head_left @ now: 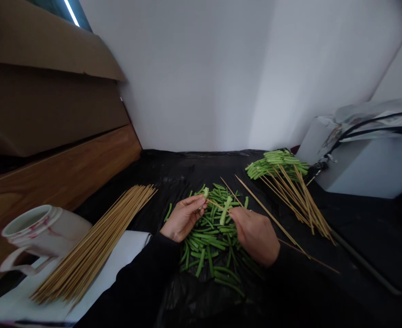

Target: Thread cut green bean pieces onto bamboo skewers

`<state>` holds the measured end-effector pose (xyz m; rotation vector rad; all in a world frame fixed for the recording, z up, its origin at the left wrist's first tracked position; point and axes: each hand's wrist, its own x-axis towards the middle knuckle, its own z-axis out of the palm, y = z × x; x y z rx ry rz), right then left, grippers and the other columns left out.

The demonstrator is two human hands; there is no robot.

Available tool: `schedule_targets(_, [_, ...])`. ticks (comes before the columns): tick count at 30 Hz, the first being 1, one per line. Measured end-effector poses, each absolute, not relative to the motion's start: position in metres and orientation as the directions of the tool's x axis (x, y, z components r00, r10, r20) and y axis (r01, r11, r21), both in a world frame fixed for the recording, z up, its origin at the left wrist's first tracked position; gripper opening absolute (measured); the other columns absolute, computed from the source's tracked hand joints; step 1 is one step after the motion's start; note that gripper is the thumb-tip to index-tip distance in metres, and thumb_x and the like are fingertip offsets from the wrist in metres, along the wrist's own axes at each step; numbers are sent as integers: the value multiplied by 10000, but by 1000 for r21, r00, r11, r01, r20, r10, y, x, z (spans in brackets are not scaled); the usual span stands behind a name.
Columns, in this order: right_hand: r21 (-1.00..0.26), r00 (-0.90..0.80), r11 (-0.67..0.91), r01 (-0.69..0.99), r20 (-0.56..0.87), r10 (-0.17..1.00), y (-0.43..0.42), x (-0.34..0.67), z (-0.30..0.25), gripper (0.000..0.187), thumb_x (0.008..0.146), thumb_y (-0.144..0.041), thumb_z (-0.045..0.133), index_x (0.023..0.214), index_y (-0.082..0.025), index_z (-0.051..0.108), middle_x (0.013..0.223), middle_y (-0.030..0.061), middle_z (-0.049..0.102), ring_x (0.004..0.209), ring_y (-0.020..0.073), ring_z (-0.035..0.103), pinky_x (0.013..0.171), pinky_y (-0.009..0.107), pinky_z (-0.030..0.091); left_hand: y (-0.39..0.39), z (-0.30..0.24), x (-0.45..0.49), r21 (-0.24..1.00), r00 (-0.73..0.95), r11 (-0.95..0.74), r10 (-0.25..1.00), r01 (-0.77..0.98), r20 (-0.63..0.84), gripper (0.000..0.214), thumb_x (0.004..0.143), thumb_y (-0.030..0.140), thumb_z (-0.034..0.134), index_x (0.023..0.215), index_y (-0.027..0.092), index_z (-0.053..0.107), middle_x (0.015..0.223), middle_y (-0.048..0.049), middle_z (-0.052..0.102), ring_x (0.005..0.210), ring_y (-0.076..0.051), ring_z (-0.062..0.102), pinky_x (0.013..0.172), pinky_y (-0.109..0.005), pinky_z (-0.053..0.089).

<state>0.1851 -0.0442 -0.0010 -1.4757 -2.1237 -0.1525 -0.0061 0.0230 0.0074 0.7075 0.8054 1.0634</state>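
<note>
Above the beans [208, 243], our left hand [182, 218] pinches a piece [206, 192], our right hand [255, 234] grips a skewer [216, 205]; filled skewers [281, 166] few, bare sticks [95, 246] many.

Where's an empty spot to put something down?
The black sheet is bare at the back, between the skewer bundle and the bean pile. It is crowded around the bean pile and the finished skewers.

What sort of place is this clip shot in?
Probably a makeshift food-prep corner, not a fitted kitchen: cut green stalks piled on a black plastic sheet, a bundle of bare bamboo skewers at the left, loaded skewers stacked at the back right.
</note>
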Motion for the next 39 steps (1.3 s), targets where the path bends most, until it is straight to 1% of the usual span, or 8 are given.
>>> schedule_targets(3, [-203, -253, 379, 903, 463, 849, -44, 184, -2, 224, 915, -117, 370, 841, -183, 571, 753, 13, 627, 695, 130, 567, 630, 259, 315, 24, 7, -7, 841, 264, 321, 939, -437, -221, 176, 680, 120, 768, 850, 95, 734, 826, -64, 709, 693, -75, 620, 641, -151, 495])
schedule_targets(9, [-123, -280, 416, 901, 568, 774, -44, 187, -1, 252, 889, -86, 362, 757, -185, 552, 731, 32, 601, 717, 147, 536, 650, 260, 309, 23, 7, -6, 848, 273, 334, 933, -412, -235, 231, 643, 131, 800, 863, 98, 735, 804, -55, 708, 678, -74, 612, 640, -158, 491])
schedule_targets(15, [-247, -252, 398, 883, 467, 848, -44, 184, -2, 240, 940, -152, 345, 807, -187, 541, 747, 17, 625, 702, 133, 569, 644, 258, 312, 23, 7, -6, 842, 285, 340, 930, -419, -234, 244, 639, 139, 804, 867, 91, 733, 816, -57, 709, 690, -75, 618, 651, -158, 491])
schedule_targets(18, [-272, -251, 388, 880, 426, 869, -44, 183, -2, 238, 941, -151, 344, 808, -190, 537, 742, 10, 629, 702, 130, 578, 636, 257, 309, 23, 6, -6, 840, 290, 346, 927, -419, -237, 238, 645, 140, 800, 868, 92, 732, 817, -58, 708, 696, -78, 620, 657, -162, 490])
schedule_targets(25, [-233, -243, 417, 879, 533, 810, -44, 184, -3, 261, 934, -158, 341, 766, -184, 538, 735, 28, 606, 731, 155, 561, 675, 270, 319, 21, 5, -5, 839, 301, 356, 922, -410, -244, 203, 670, 131, 780, 867, 110, 734, 822, -57, 708, 694, -74, 606, 676, -175, 476])
schedule_targets(32, [-298, -256, 410, 862, 442, 859, -45, 177, -1, 240, 937, -164, 349, 799, -196, 544, 732, 5, 629, 686, 123, 574, 633, 243, 325, 9, 4, 6, 868, 431, 371, 877, -330, -211, 175, 669, 199, 789, 807, 107, 733, 764, -37, 683, 694, -77, 587, 697, -200, 442])
schedule_targets(35, [-305, -253, 414, 858, 450, 856, -45, 176, 0, 247, 939, -173, 349, 808, -193, 558, 750, 16, 640, 712, 127, 584, 654, 236, 343, 4, 4, 10, 879, 439, 355, 877, -319, -194, 188, 656, 223, 797, 799, 120, 731, 764, -25, 671, 696, -84, 581, 698, -218, 437])
schedule_targets(39, [-313, -258, 443, 840, 488, 834, -44, 177, -1, 248, 941, -172, 353, 841, -190, 579, 779, 22, 651, 754, 135, 596, 701, 236, 364, 3, 6, 10, 897, 415, 339, 887, -283, -204, 235, 639, 258, 807, 827, 138, 732, 852, -36, 686, 757, -114, 606, 752, -260, 460])
